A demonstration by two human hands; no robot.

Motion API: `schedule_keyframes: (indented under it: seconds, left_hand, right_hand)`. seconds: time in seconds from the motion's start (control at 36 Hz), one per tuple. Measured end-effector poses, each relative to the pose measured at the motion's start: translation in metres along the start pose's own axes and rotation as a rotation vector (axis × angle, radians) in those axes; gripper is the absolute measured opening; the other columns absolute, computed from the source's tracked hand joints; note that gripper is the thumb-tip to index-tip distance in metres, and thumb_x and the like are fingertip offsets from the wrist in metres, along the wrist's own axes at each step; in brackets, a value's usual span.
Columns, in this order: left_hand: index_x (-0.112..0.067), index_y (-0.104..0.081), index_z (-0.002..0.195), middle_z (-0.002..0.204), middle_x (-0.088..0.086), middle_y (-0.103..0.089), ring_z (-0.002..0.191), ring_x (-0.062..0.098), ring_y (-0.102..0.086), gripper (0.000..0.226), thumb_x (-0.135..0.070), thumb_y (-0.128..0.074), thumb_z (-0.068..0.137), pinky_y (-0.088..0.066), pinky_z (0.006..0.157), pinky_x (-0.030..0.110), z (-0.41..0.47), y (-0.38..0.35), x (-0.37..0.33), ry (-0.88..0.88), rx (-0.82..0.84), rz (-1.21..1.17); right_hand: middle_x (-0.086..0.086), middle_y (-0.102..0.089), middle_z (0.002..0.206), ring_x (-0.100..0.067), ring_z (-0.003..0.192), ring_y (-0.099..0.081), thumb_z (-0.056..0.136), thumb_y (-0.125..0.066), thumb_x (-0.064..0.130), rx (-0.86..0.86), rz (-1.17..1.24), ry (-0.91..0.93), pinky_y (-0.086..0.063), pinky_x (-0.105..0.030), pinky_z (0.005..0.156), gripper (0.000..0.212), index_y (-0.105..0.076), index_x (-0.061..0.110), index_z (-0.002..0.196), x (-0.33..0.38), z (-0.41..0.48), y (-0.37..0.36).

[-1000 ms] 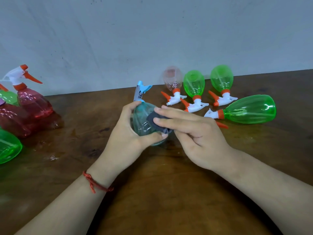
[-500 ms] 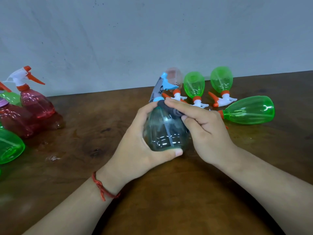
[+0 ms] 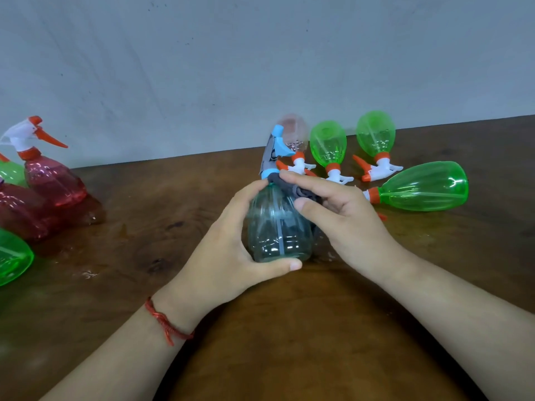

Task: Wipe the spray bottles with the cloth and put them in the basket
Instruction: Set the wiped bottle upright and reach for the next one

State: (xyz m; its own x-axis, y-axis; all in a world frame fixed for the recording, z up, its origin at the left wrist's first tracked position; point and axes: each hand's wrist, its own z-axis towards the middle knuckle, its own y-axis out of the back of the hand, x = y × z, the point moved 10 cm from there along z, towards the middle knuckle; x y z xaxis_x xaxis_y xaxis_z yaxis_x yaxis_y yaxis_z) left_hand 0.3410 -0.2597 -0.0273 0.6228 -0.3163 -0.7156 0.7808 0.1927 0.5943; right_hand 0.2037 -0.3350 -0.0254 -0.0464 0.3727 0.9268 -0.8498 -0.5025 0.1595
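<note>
A clear teal spray bottle (image 3: 276, 227) with a blue trigger head stands almost upright at the table's middle. My left hand (image 3: 228, 250) grips its body from the left, thumb under the base. My right hand (image 3: 341, 215) holds a small dark grey cloth (image 3: 295, 189) against the bottle's neck and shoulder. Behind lie a pale pink bottle (image 3: 292, 131) and three green bottles (image 3: 328, 146) (image 3: 376, 134) (image 3: 422, 186) with white and orange triggers. No basket is in view.
At the left edge stand red bottles (image 3: 50, 178) with a white and orange trigger, plus green bottles (image 3: 11, 256), partly cut off. The wooden table (image 3: 289, 342) shows wet marks on its left half. A grey wall runs close behind.
The teal bottle has been turned more upright and shifted right, its side now facing me. My right hand with the cloth has moved from the bottle's body up to its neck.
</note>
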Motion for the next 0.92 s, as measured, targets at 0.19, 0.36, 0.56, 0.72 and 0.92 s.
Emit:
schedule_keyframes:
  seconds: [0.19, 0.36, 0.56, 0.72, 0.92]
  left_hand:
    - [-0.034, -0.034, 0.161, 0.152, -0.019, -0.055, 0.139, 0.008, -0.059, 0.113, -0.03, -0.101, 0.07, -0.052, 0.115, 0.04, 0.0, 0.004, 0.008, 0.064, -0.049, -0.153]
    - [-0.035, -0.034, 0.159, 0.152, -0.015, -0.055, 0.139, 0.012, -0.06, 0.113, -0.029, -0.102, 0.069, -0.053, 0.113, 0.043, 0.001, 0.015, 0.016, 0.103, -0.115, -0.169]
    - [-0.029, -0.037, 0.155, 0.137, -0.024, -0.062, 0.126, 0.007, -0.068, 0.108, -0.026, -0.1, 0.068, -0.059, 0.102, 0.029, 0.0, 0.027, 0.015, 0.144, -0.225, -0.26]
    - [-0.039, -0.037, 0.152, 0.136, -0.025, -0.06, 0.126, 0.002, -0.066, 0.106, -0.038, -0.1, 0.066, -0.06, 0.102, 0.031, 0.0, 0.032, 0.024, 0.211, -0.27, -0.256]
    - [-0.035, -0.036, 0.154, 0.143, -0.017, -0.059, 0.13, 0.009, -0.066, 0.107, -0.032, -0.099, 0.068, -0.06, 0.104, 0.034, -0.001, 0.022, 0.019, 0.192, -0.229, -0.295]
  right_hand:
    - [0.006, -0.057, 0.154, -0.009, 0.148, -0.046, 0.1, -0.069, 0.011, 0.076, 0.115, 0.01, -0.038, -0.047, 0.124, 0.049, -0.06, 0.017, 0.148, 0.005, 0.0, -0.01]
    - [0.007, -0.051, 0.159, 0.0, 0.146, -0.046, 0.086, -0.08, 0.006, 0.138, 0.116, 0.044, -0.046, -0.021, 0.112, 0.064, -0.059, 0.015, 0.146, 0.01, -0.004, -0.02]
    - [0.01, -0.051, 0.159, -0.003, 0.15, -0.042, 0.093, -0.075, -0.002, 0.147, -0.044, 0.121, -0.045, -0.032, 0.118, 0.059, -0.059, 0.015, 0.148, 0.017, -0.008, -0.021]
    - [0.012, -0.053, 0.156, 0.0, 0.146, -0.046, 0.103, -0.058, -0.004, 0.097, -0.37, 0.282, -0.039, -0.026, 0.121, 0.048, -0.065, 0.021, 0.143, 0.032, -0.011, -0.017]
    - [0.014, -0.056, 0.153, 0.005, 0.143, -0.047, 0.103, -0.053, -0.009, 0.075, -0.441, 0.323, -0.036, -0.016, 0.118, 0.05, -0.067, 0.021, 0.141, 0.039, -0.01, -0.012]
